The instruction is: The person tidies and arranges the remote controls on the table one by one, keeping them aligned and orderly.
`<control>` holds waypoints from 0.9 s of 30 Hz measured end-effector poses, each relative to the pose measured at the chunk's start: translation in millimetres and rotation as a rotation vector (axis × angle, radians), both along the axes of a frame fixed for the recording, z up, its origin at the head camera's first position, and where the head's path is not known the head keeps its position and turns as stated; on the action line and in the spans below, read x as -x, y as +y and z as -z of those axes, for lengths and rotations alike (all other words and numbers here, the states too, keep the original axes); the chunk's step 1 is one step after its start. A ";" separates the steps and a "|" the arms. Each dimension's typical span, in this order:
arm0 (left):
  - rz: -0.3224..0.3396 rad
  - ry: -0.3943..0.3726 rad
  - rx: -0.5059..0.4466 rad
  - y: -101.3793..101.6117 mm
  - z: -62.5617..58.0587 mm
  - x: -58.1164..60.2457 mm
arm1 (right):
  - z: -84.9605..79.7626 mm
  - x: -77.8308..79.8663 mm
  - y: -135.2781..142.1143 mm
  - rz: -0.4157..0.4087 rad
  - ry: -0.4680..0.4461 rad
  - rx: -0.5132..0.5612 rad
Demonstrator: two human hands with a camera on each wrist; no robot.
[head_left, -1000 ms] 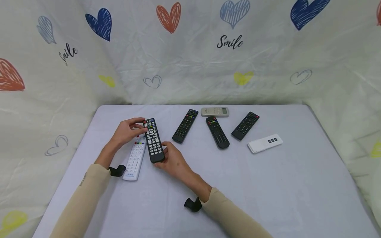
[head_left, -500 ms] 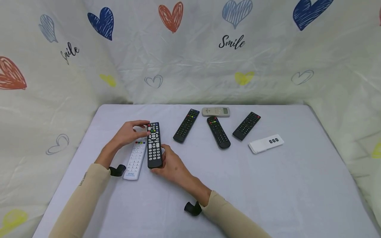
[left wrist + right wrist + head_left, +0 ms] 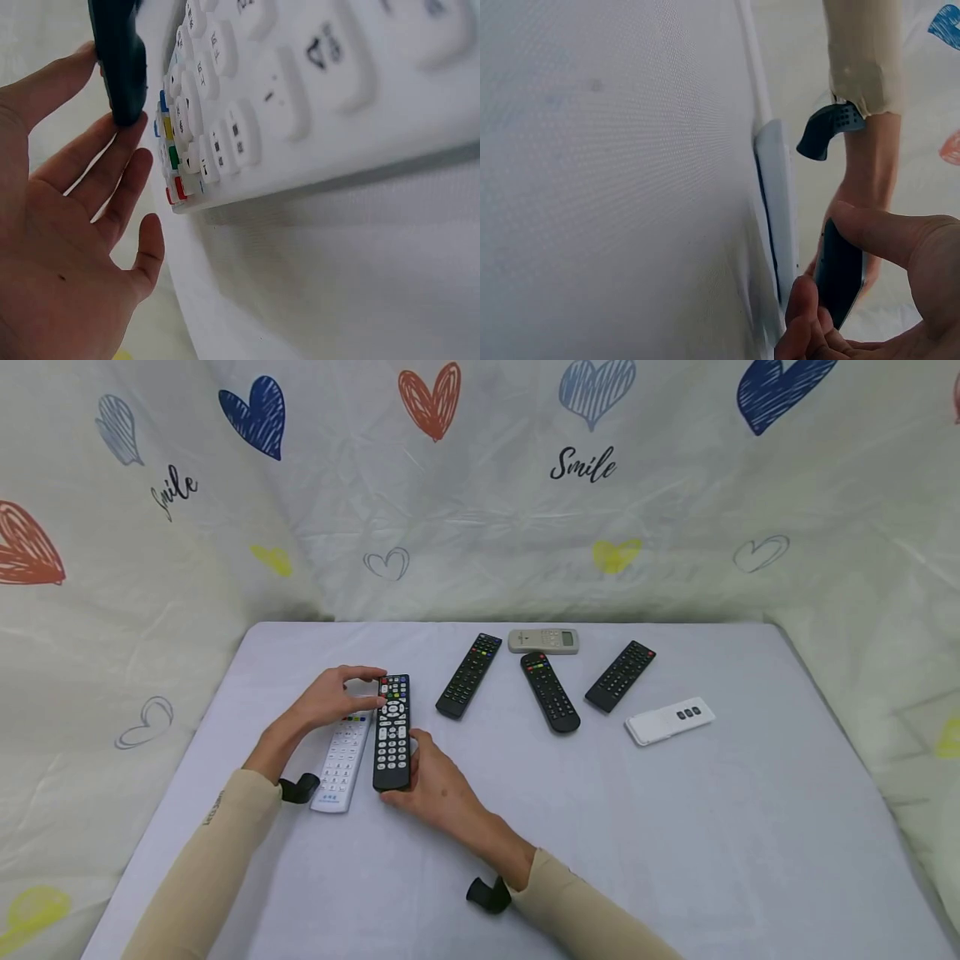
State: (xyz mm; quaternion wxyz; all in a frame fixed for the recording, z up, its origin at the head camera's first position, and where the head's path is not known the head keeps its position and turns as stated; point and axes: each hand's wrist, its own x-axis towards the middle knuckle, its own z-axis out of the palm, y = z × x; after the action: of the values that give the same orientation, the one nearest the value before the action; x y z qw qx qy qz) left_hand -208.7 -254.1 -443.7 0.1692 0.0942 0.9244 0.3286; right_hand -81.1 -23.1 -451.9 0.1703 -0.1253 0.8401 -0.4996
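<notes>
Between my two hands is a black remote control [image 3: 392, 735] with pale buttons, its long side running away from me. My left hand [image 3: 330, 695] pinches its far end, thumb on the left edge and fingers at the top. At the near end my right hand [image 3: 442, 781] grips it, thumb across the bottom and fingers along the right side. A white remote control [image 3: 342, 764] lies on the table just left of it, its far end partly behind my left hand. In the right wrist view the black remote [image 3: 840, 270] is held off the cloth.
Several more remotes lie to the right: a black one [image 3: 468, 677], a grey one with a small screen [image 3: 543, 641], a rounded black one [image 3: 551, 693], another black one [image 3: 621, 677] and a white one with dark buttons [image 3: 670, 721]. A white cloth covers the table [image 3: 675, 843].
Both hands have brought the black remote slightly toward me and turned it from a slant to nearly straight. The white remote beside it and the others stay where they were.
</notes>
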 end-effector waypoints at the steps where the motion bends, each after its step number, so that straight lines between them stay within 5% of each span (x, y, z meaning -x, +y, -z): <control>1: 0.005 0.001 0.000 0.9 0.1 0.3 | 0.0 -0.9 0.3 0.003 0.004 -0.004; 27: 0.123 0.011 0.022 17.9 2.1 -2.9 | 6.1 -25.3 -10.9 0.085 0.028 -0.148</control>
State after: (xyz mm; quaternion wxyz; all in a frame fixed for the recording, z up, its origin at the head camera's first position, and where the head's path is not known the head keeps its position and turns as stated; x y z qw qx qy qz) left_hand -205.8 -236.1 -445.8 0.1852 0.1507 0.9213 0.3069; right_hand -55.8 -33.9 -458.1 0.1458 -0.0836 0.8816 -0.4411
